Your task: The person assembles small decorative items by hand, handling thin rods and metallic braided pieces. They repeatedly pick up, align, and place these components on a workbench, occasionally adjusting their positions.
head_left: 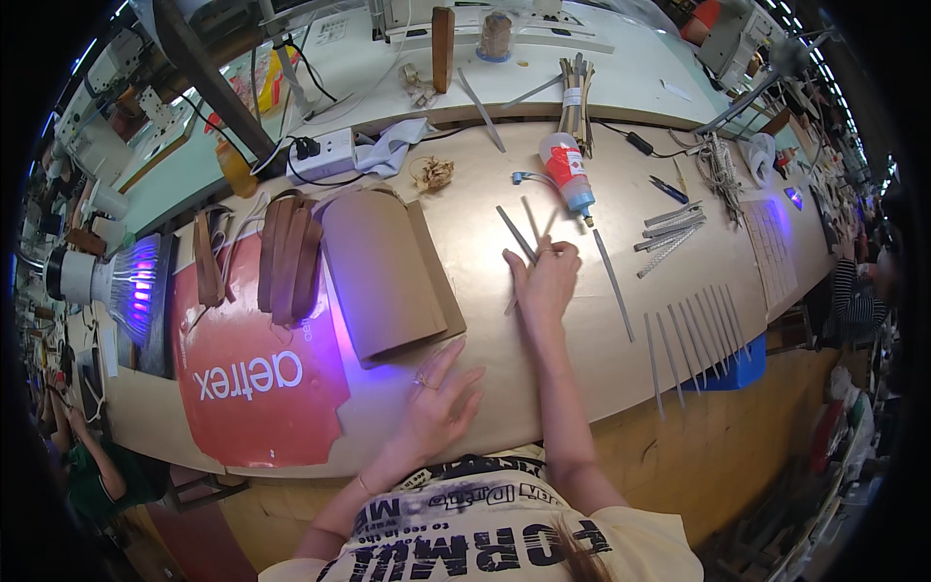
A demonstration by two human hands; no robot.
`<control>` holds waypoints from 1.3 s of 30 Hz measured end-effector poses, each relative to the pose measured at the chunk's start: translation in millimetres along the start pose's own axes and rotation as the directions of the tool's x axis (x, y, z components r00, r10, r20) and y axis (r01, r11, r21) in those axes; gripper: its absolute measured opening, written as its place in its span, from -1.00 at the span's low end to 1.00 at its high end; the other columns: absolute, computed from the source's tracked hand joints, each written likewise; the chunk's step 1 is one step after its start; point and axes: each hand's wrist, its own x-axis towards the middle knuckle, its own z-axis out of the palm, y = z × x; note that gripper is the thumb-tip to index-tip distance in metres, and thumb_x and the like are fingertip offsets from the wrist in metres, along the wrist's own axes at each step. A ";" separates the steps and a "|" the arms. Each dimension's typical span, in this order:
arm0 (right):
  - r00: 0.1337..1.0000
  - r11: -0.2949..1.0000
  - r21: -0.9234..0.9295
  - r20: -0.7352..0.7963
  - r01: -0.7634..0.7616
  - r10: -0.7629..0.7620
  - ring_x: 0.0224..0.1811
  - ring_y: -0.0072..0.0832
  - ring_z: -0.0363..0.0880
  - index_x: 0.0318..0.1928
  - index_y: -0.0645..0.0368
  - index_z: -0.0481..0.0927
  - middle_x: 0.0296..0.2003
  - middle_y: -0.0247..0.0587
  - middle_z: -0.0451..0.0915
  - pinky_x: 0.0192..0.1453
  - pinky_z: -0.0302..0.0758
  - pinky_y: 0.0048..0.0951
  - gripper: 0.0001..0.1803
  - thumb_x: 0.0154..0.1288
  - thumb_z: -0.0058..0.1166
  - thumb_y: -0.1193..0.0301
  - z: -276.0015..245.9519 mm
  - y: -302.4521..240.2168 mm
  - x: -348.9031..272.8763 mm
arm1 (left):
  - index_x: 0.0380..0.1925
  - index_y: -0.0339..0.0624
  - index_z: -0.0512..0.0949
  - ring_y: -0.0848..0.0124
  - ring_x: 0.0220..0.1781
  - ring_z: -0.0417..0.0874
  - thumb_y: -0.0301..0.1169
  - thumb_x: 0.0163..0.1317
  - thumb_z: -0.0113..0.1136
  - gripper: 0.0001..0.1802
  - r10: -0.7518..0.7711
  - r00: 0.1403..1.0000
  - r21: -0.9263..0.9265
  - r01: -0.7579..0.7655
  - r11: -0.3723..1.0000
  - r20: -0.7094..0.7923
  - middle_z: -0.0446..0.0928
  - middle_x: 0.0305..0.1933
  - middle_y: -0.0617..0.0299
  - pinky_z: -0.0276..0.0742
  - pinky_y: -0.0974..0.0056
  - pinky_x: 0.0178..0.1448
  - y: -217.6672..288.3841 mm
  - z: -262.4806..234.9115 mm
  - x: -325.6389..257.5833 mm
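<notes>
My right hand (545, 276) is at the middle of the table, its thumb and fingers closed on thin grey strips. One dark grey strip (514, 233) sticks out past the thumb, and a paler strip (529, 215) shows beyond the fingers. How many are gripped is partly hidden. My left hand (438, 400) hovers or rests near the table's front edge, fingers apart and holding nothing, just below a folded brown cardboard sheet (388, 276). To the right of my right hand lies another single long strip (614, 286). Several more strips (690, 332) lie in a row along the front right edge.
Beyond my right hand lies a plastic bottle (566, 175) with a red label. Bundles of brown strips (289, 257) lie on a red sheet (252, 398) at left. A power strip (322, 153), short patterned strips (671, 233) and a small dark tool (669, 188) are farther out.
</notes>
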 end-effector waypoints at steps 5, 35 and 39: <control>0.998 0.976 0.206 -0.034 0.065 -0.059 -0.12 -0.12 0.52 -0.06 0.24 0.64 -0.16 -0.03 0.52 -0.10 0.49 -0.17 -0.78 0.39 0.01 0.45 38.9 -34.1 -7.5 | -0.06 -0.14 0.62 -0.08 0.27 0.47 -0.48 0.06 0.39 -0.62 0.043 0.997 -0.021 -0.042 0.999 0.059 0.36 0.35 -0.13 0.41 0.00 0.32 4.7 3.8 -7.2; 0.874 0.915 0.145 -0.272 -0.377 0.404 -0.07 -0.12 0.69 -0.03 0.20 0.69 -0.17 0.04 0.71 0.10 0.54 -0.22 -0.54 0.18 0.24 0.13 -158.3 382.4 270.1 | 0.36 -0.26 0.19 -0.13 0.55 0.05 -0.30 0.25 0.22 -0.27 -0.306 0.951 0.360 0.271 0.893 0.042 -0.16 0.58 -0.23 -0.13 -0.33 0.52 -5.2 55.1 4.5; 0.903 0.939 0.111 -0.257 -0.327 0.345 -0.04 -0.10 0.67 -0.05 0.19 0.70 -0.15 0.09 0.70 0.10 0.54 -0.22 -0.55 0.17 0.25 0.13 -145.4 388.2 286.1 | 0.30 -0.26 0.30 -0.16 0.53 0.08 -0.31 0.23 0.22 -0.35 -0.321 0.945 0.397 0.273 0.876 0.059 -0.11 0.56 -0.23 -0.11 -0.34 0.50 -3.7 55.7 6.8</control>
